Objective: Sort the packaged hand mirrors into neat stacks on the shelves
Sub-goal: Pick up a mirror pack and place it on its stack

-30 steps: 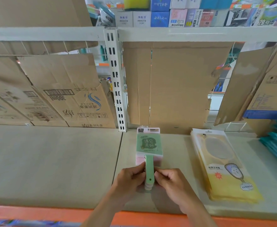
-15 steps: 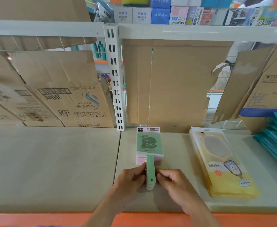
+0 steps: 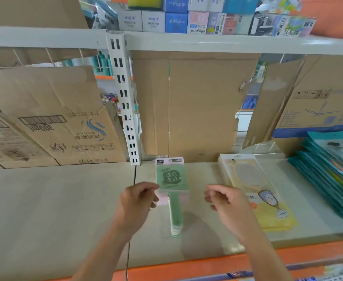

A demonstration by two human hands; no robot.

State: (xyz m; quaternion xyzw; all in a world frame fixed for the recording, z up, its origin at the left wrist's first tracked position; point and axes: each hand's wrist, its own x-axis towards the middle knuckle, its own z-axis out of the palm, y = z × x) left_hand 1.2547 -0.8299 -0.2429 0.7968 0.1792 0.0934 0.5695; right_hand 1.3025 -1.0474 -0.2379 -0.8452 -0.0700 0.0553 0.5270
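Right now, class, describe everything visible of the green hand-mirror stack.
The stack of packaged hand mirrors lies flat on the grey shelf, handles toward the person. The top one is green, square-headed, printed with characters, with a white header card behind; pink edges show beneath. The left hand hovers by its left edge; contact unclear.

A stack of green hand mirrors [image 3: 171,179] lies on the shelf [image 3: 55,209], handles toward the person. The left hand [image 3: 137,201] hovers at its eight o'clock and the right hand [image 3: 225,201] at four, both loosely curled and holding nothing. At three o'clock lies a yellow stack [image 3: 267,209], with teal packs [image 3: 328,175] beyond.
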